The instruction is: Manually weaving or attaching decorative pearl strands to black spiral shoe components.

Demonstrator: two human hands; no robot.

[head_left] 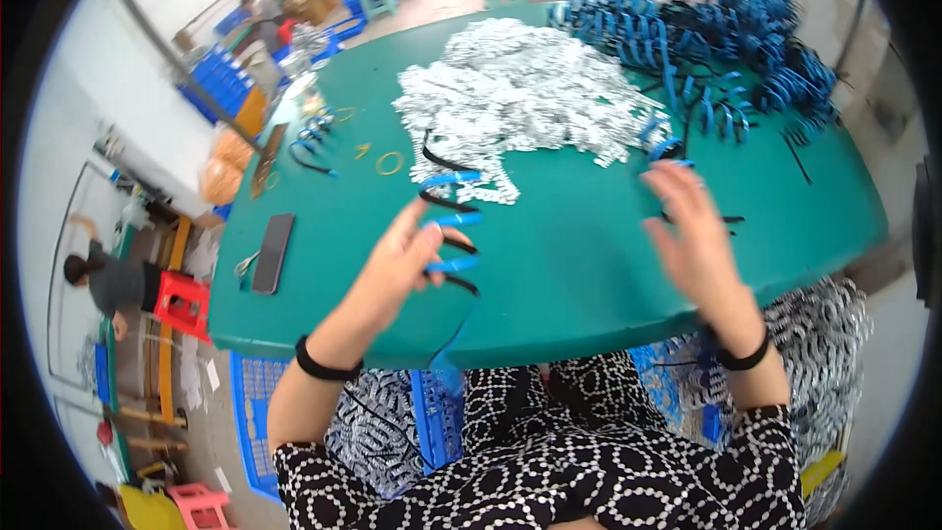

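My left hand (pixel 400 260) is closed on a coiled blue-and-black strip (pixel 453 221), whose loops hang beside the fingers and whose tail drops past the table's front edge. My right hand (pixel 692 226) is raised at the right, slightly blurred, its fingers stretched out and apart with nothing in them. Just beyond those fingertips lies another short blue-and-black coil (pixel 664 144). A big heap of silvery-white strips or chain-like pieces (pixel 520 88) spreads across the far middle of the green table (pixel 559 265).
A tangled pile of blue-and-black coils (pixel 706 49) covers the far right corner. At the left lie a dark phone (pixel 274 253), small scissors (pixel 245 265), rubber bands (pixel 390 163) and a loose coil (pixel 312 142). Blue baskets (pixel 257 422) with silvery strips stand below the near edge. Another person (pixel 113 280) works far left.
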